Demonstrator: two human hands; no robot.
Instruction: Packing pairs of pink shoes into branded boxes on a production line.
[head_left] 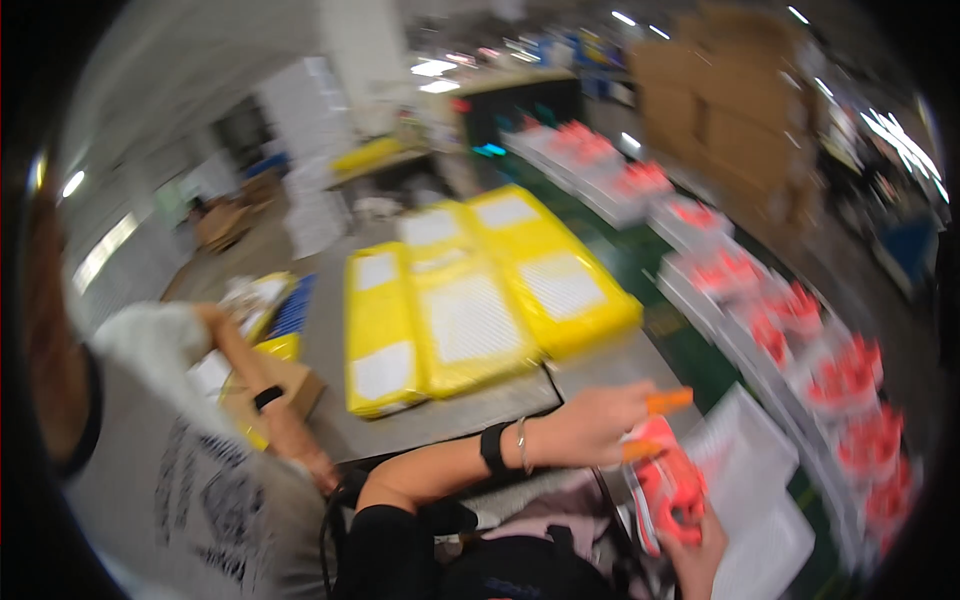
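A coral-red shoe (672,485) with a white sole is tilted at the lower right, between my two hands. My right hand (700,550) grips its lower end from below. At the upper end is my left hand (605,425), reaching across from the left, with orange covers on two fingers. One covered finger lies against the shoe and the other stretches just past it; blur softens the contact. Beside the shoe, sheets of white paper (745,440) spread over an open white box (770,555).
Yellow-wrapped packages (470,310) lie on a grey table (455,410). White boxes of coral shoes (845,375) line a green conveyor (715,365) on the right. At left a co-worker's hand (305,460) is near a cardboard box (290,390). Large cartons (725,120) are stacked behind.
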